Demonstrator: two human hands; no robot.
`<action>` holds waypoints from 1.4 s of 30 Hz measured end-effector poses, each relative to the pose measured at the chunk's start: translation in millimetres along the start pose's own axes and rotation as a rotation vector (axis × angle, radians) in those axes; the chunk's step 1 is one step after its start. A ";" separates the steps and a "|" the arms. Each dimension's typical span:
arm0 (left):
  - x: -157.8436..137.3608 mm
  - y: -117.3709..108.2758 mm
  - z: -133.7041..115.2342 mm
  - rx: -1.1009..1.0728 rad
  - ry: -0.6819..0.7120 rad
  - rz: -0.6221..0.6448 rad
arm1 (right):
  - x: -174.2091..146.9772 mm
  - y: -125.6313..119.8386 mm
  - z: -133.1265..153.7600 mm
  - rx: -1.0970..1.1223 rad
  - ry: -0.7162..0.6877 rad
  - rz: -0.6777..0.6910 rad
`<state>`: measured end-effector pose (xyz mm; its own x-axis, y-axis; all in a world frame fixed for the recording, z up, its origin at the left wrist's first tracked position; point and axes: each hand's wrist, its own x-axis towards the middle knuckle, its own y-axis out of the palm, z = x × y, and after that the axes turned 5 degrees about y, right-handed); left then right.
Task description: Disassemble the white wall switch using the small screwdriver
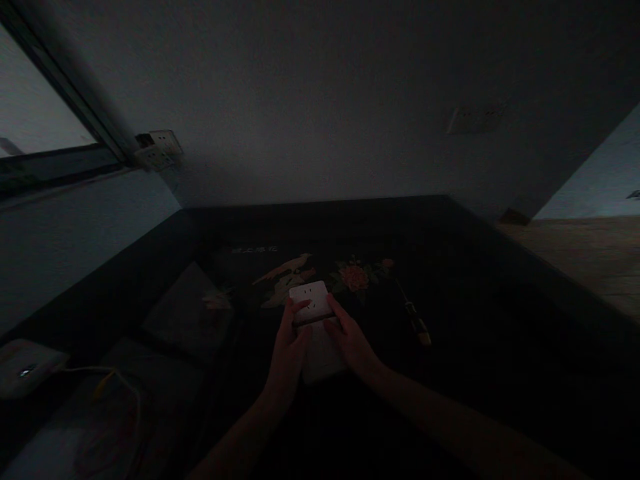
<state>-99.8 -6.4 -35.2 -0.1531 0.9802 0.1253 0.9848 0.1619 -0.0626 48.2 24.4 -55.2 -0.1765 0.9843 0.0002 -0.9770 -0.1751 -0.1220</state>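
A white wall socket (311,293) with slot holes lies over the dark table in front of me. Right below it, past a dark gap, is a plain white plate or box (324,363); I cannot tell whether the two are joined. My left hand (289,343) grips the socket's left edge, one finger lying across its face and the thumb by the gap. On the opposite side, my right hand (353,340) is closed around the right edge, its thumb on the white piece. A screwdriver (417,323) with a dark and yellowish handle rests to the right.
The dark table (475,280) bears a printed bird and flower (354,277). At the left are a white device (30,367) with a cable (133,390) and flat sheets (187,313). Wall sockets (165,141) sit by the window, and another panel (475,120) is on the wall.
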 end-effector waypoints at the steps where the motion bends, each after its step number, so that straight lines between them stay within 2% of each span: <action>1: 0.1 -0.5 1.8 0.011 0.007 0.007 | 0.2 0.6 -0.4 -0.003 0.001 0.001; 7: 2.8 -5.0 3.6 0.101 0.067 0.040 | -0.3 -3.9 5.6 -0.017 -0.009 0.001; 11: -1.6 -17.1 -6.3 0.212 0.178 0.056 | -10.6 -27.3 13.8 -0.021 -0.007 -0.039; 14: -15.5 -28.3 -9.3 0.369 0.290 0.176 | -25.6 -51.6 17.9 -0.027 0.012 -0.056; 17: -32.1 -37.0 -2.9 0.778 0.513 0.355 | -42.6 -68.6 20.0 -0.019 0.048 -0.068; 19: -39.3 -40.5 3.6 0.927 0.551 0.418 | -52.6 -73.7 21.6 0.006 0.060 -0.071; 21: -41.9 -41.7 8.6 0.984 0.532 0.451 | -60.3 -75.6 24.5 0.039 0.063 -0.071; 25: -39.3 -38.6 8.4 1.003 0.516 0.426 | -69.0 -77.8 33.3 0.077 0.068 -0.082; 31: -41.5 -30.9 -1.2 1.007 0.589 0.418 | -75.0 -82.1 42.9 0.097 0.052 -0.090; 36: -43.6 -18.8 -1.9 0.965 0.601 0.522 | -79.3 -81.6 52.4 0.120 -0.006 -0.101; 42: -31.4 9.2 -2.0 0.823 0.562 0.685 | -79.8 -83.8 62.8 0.048 -0.054 -0.150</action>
<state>-85.8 -35.9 -37.7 0.6384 0.7378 0.2192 0.4694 -0.1475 -0.8706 136.7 -40.8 17.3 -0.0334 0.9971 0.0689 -0.9972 -0.0286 -0.0691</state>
